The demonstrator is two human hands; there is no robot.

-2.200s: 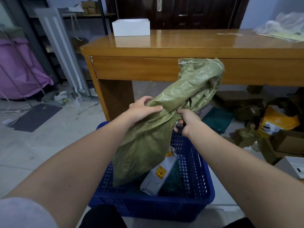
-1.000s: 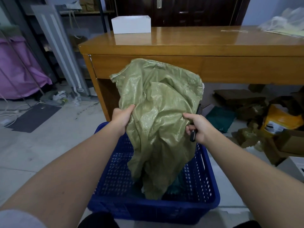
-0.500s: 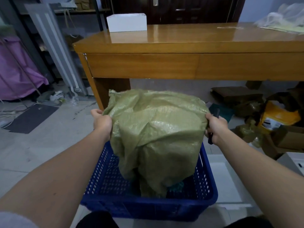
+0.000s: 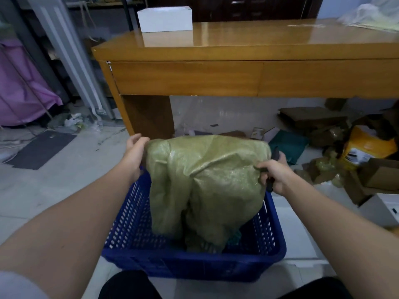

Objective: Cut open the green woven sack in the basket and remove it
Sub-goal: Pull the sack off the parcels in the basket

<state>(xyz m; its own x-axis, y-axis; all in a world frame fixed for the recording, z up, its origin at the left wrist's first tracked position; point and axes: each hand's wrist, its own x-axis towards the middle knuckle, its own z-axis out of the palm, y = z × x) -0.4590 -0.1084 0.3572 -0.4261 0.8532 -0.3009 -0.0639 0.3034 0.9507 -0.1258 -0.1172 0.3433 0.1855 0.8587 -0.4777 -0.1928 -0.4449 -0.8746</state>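
The green woven sack [image 4: 205,182] hangs spread out over the blue plastic basket [image 4: 133,214], its lower folds reaching down inside. My left hand [image 4: 135,156] grips the sack's upper left edge. At the upper right edge, my right hand [image 4: 275,173] pinches the fabric and also holds a dark knife handle [image 4: 269,183]. The sack hides most of what lies in the basket; a bit of teal material [image 4: 234,237] shows under it.
A wooden desk [image 4: 216,76] stands just beyond the basket with a white box [image 4: 165,18] on top. Cardboard boxes [image 4: 380,173], a yellow package [image 4: 367,145] and wrappings litter the floor at right. A purple cover [image 4: 19,89] hangs at far left.
Both hands have moved apart and lowered the sack from in front of the desk down onto the basket. The white package seen earlier in the basket is now covered.
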